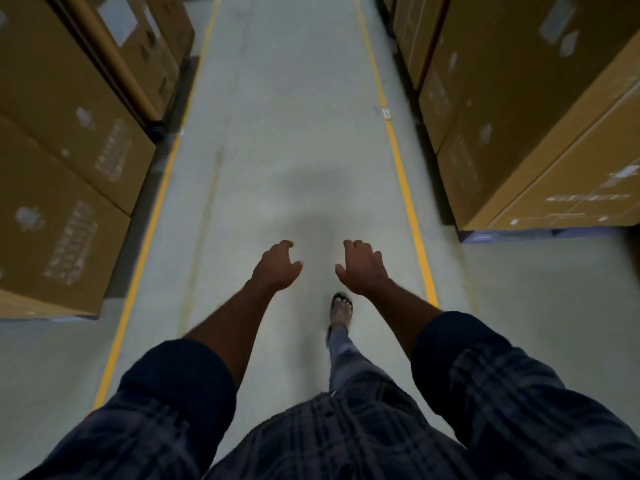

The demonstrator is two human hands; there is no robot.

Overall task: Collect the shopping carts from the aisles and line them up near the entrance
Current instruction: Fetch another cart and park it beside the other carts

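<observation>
Grip slack: L hand (277, 269), R hand (364, 270) over aisle (294, 133).

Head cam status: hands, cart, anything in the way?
Left hand and right hand out front, loosely curled, holding nothing. No shopping cart in view. Cardboard boxes line both sides, outside the yellow floor lines.

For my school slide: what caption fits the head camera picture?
Left hand and right hand empty, walking between cardboard boxes.

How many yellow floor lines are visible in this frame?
2. One yellow line runs beside the left boxes; the other yellow line runs beside the right boxes. Both continue out of view, so more could lie beyond the frame.
</observation>
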